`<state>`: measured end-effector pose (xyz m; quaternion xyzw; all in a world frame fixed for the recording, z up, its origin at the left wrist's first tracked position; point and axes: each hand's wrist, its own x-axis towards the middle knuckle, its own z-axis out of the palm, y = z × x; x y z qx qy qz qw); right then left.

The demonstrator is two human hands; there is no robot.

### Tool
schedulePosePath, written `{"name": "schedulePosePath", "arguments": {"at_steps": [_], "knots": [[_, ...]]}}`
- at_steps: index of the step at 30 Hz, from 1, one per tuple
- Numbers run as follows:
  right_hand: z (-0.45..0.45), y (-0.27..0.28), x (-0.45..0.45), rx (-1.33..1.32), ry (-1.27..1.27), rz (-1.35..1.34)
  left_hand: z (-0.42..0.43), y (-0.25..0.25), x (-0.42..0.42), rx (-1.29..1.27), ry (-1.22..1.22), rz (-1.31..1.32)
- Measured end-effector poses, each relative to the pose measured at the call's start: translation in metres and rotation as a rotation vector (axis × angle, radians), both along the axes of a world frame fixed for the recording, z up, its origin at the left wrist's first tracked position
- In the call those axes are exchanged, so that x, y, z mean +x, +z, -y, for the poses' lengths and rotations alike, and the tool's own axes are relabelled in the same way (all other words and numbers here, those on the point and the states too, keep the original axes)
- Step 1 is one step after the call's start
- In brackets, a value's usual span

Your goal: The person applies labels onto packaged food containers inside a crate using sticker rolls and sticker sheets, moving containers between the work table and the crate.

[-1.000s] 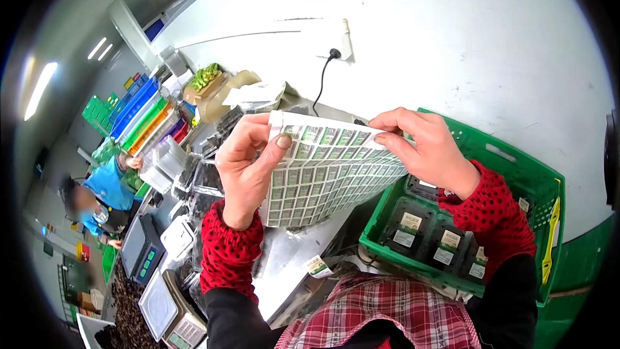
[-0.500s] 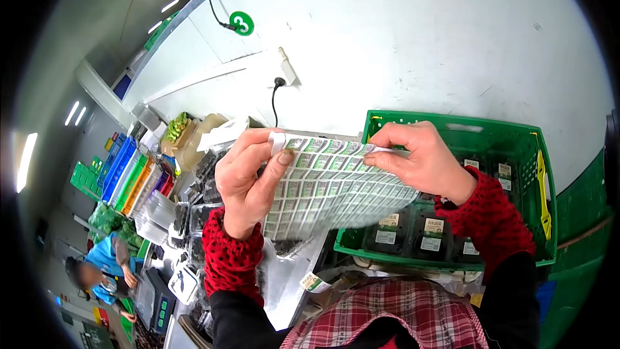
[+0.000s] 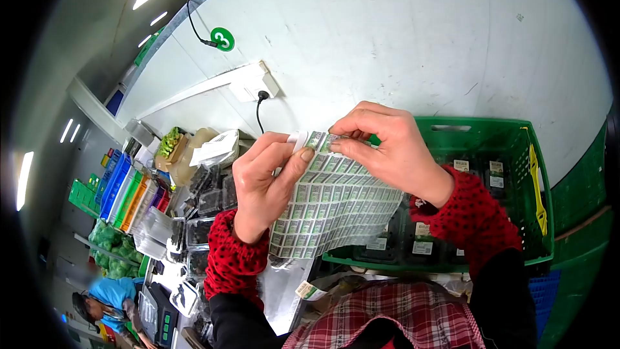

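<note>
A sheet of small green-and-white stickers [image 3: 336, 203] hangs in front of me, printed in rows, its lower part curving away to the right. At its upper left corner, my left hand [image 3: 265, 184] pinches the edge between thumb and fingers. My right hand [image 3: 394, 148] has thumb and forefinger pinched at the top edge, close to the left fingertips. Whether a single sticker is lifted there is too small to tell. Behind and below my right arm, labelled dark packs [image 3: 423, 240] sit inside a green crate [image 3: 539, 245].
Clear plastic boxes [image 3: 200, 232] of dark contents crowd the bench at left. Beyond them are coloured trays [image 3: 126, 184] and a scale [image 3: 158, 313], with a person in blue [image 3: 113, 297] nearby. A plug and socket [image 3: 258, 87] are on the white wall.
My right hand has moved left along the sheet's top edge, nearer my left hand. The sheet's lower part hangs differently. The view has shifted slightly, and the person in blue appears lower.
</note>
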<state>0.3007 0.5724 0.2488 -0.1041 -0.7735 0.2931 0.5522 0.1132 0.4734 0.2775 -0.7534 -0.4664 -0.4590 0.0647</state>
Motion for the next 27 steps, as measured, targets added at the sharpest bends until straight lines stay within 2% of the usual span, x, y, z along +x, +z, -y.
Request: {"name": "schedulePosePath", "arguments": {"at_steps": [3, 7, 9, 11, 12, 14, 15, 16, 18, 19, 20, 21, 22, 25, 26, 27], "knots": [[-0.006, -0.009, -0.006, 0.041, -0.109, -0.038, -0.008, -0.009, 0.002, -0.041, 0.051, 0.073], [-0.014, -0.022, -0.007, 0.138, -0.199, -0.008, -0.021, -0.019, 0.008, -0.162, 0.190, 0.294], [-0.014, -0.029, -0.008, 0.379, -0.375, -0.064, -0.031, -0.026, 0.010, -0.258, 0.245, 0.441], [-0.018, -0.039, -0.005, 0.459, -0.423, -0.030, -0.045, -0.036, 0.004, -0.327, 0.244, 0.529], [-0.015, -0.042, 0.000, 0.379, -0.367, -0.018, -0.051, -0.041, 0.005, -0.368, 0.249, 0.607], [-0.015, -0.046, 0.030, 0.011, -0.058, 0.052, -0.050, -0.048, -0.003, -0.358, 0.360, 0.494], [-0.020, -0.053, 0.062, -0.220, -0.038, 0.094, -0.040, -0.054, -0.025, -0.367, 0.391, 0.438], [-0.033, -0.074, 0.113, -0.449, -0.204, 0.166, 0.000, -0.034, -0.007, -0.385, 0.396, 0.842], [-0.066, -0.132, 0.226, -0.823, -0.814, 0.430, 0.030, -0.067, -0.056, -0.322, 0.334, 0.917], [-0.073, -0.163, 0.271, -1.022, -1.030, 0.520, 0.032, -0.069, -0.046, -0.274, 0.358, 0.943], [-0.078, -0.187, 0.301, -1.174, -1.094, 0.507, 0.031, -0.068, -0.038, -0.216, 0.381, 0.959], [-0.091, -0.215, 0.324, -1.221, -0.985, 0.417, 0.030, -0.074, -0.043, -0.248, 0.359, 0.965], [-0.094, -0.219, 0.329, -1.252, -0.881, 0.337, 0.036, -0.074, -0.053, -0.253, 0.359, 0.987], [-0.101, -0.240, 0.325, -1.179, -0.930, 0.390, 0.033, -0.072, -0.034, -0.255, 0.404, 0.997], [-0.112, -0.263, 0.329, -0.986, -1.048, 0.459, 0.033, -0.072, -0.033, -0.257, 0.415, 0.994], [-0.115, -0.264, 0.320, -0.784, -1.152, 0.520, 0.034, -0.071, -0.033, -0.271, 0.399, 0.976]]}}
